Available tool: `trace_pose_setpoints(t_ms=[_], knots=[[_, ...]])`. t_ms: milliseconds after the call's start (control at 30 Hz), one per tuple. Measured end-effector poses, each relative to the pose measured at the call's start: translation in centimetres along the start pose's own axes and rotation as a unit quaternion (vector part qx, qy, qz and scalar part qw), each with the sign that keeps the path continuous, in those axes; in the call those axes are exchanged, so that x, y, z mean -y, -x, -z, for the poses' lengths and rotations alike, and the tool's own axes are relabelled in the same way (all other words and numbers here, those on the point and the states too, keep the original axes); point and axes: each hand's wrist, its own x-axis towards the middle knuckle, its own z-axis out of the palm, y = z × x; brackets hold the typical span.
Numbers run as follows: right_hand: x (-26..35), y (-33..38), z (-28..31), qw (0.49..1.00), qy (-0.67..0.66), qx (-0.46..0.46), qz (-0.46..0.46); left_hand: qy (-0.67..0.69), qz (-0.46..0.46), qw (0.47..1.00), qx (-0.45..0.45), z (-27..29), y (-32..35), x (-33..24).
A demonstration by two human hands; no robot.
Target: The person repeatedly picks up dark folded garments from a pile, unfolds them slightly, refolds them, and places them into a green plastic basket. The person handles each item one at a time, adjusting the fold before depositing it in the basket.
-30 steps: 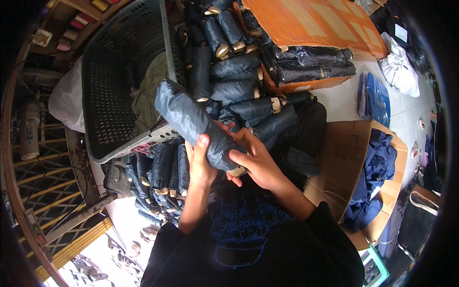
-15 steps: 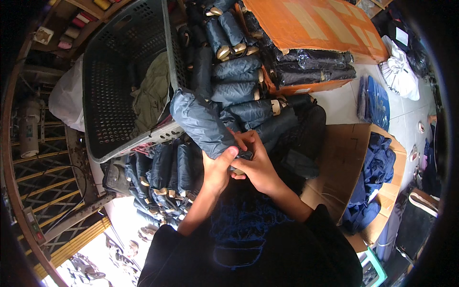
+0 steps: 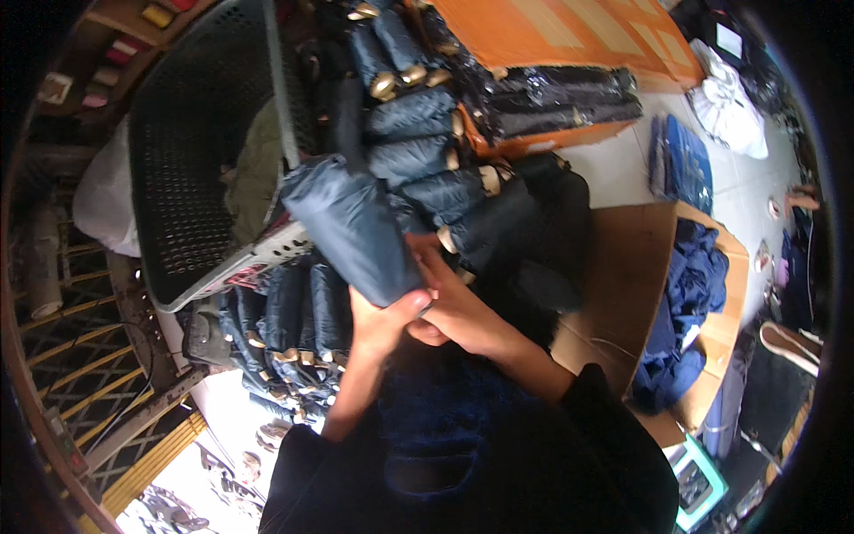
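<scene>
Between my hands is a plump, dark blue rolled fabric bundle (image 3: 351, 227), tilted with its far end toward the upper left. My left hand (image 3: 378, 325) is closed round its near end, the thumb lying across the fabric. My right hand (image 3: 454, 303) presses against the right side of that same end, its fingers partly hidden behind the roll. Just beyond lie similar dark blue rolls (image 3: 409, 160) with pale, cream-coloured ends, piled together. More such rolls (image 3: 289, 307) are heaped to the left of my left forearm.
A dark perforated plastic basket (image 3: 147, 205) with olive cloth inside stands at the left. An orange carton (image 3: 551, 31) with dark plastic-wrapped packs is at the back. At the right, an open cardboard box (image 3: 614, 276) holds navy fabric (image 3: 685, 311). Blue packets (image 3: 685, 160) lie on the tiled floor.
My right hand has shifted from fingering the bundle's near end to lying along its side. The bundle has turned slightly more upright. The whole view has drifted a little.
</scene>
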Motion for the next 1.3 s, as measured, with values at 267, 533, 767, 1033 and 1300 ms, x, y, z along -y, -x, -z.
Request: trace_pose_setpoints(t_ms=[267, 533, 767, 1033, 1300], knots=[[-1.3, 1.8, 9.8, 0.851, 0.510, -0.090, 0.087, -0.213, 0.063, 0.963, -0.155, 6.0, 4.9, -4.1], [-5.7, 5.3, 18.9, 0.553, 0.708, -0.417, -0.134, -0.641, 0.143, 0.754, 0.003, 19.0, 10.3, -7.4], [2.6, 3.3, 15.0, 0.715, 0.647, -0.261, 0.047, -0.646, 0.040, 0.761, -0.052, 20.2, 8.2, -11.0], [7.5, -2.5, 7.3, 0.893, 0.349, -0.191, 0.209, -0.561, -0.080, 0.819, -0.091, 25.1, -15.0, -16.7], [8.2, -4.5, 7.5, 0.856, 0.408, -0.233, 0.216, -0.742, 0.263, 0.604, -0.120, 44.5, -30.9, -1.1]])
